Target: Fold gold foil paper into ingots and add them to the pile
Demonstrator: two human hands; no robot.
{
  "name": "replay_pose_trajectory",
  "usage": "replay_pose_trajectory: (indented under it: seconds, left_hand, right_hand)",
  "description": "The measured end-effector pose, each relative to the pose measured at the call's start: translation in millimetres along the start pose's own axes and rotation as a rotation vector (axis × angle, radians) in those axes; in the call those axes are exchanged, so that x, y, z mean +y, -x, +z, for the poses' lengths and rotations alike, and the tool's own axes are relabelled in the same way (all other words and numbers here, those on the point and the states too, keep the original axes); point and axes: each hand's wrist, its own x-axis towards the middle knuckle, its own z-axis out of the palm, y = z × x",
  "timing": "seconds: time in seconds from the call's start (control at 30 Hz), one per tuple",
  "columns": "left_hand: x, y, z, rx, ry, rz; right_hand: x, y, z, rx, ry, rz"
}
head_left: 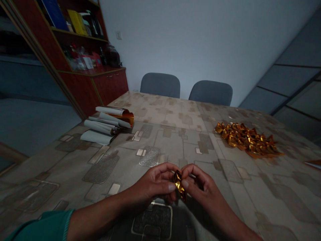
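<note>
Between my two hands, just above the near part of the table, is a small folded piece of shiny gold foil paper (179, 187). My left hand (160, 182) pinches its left side between thumb and fingers. On the other side, the thumb and index finger of my right hand (198, 182) grip it too. The fingers hide part of its shape. Off to the right lies a cluster of several folded gold foil pieces (247, 139) set close together. A stack of curled foil sheets (107, 124), pale on the back and gold inside, rests at the left.
A patterned cloth covers the table (173, 134). Two grey chairs (160, 83) stand at its far side against the wall. A red-brown cabinet (110, 83) with a dark jar (112, 55) is at the back left. Something pointed (314, 163) lies at the right edge.
</note>
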Motion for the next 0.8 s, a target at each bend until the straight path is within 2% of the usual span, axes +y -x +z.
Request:
replay_pose_trajectory:
  seconds: [0.3,0.43,0.6,0.8]
  left_hand:
    - [-3.5,-0.2,-3.2,-0.043,-0.007,-0.035]
    - [-5.2,-1.1,-3.1,-0.031,-0.045,-0.033]
    - [-8.0,-2.6,-4.2,-0.005,-0.096,-0.024]
    - [-10.1,-2.5,-5.5,-0.001,-0.108,-0.050]
  right_hand:
    - [-6.3,2.4,7.9,0.082,0.140,0.009]
    - [1.3,3.6,11.3,0.126,0.183,-0.002]
    - [14.1,3.1,11.9,0.251,0.300,-0.051]
    - [18.6,3.9,10.2,0.269,0.322,-0.039]
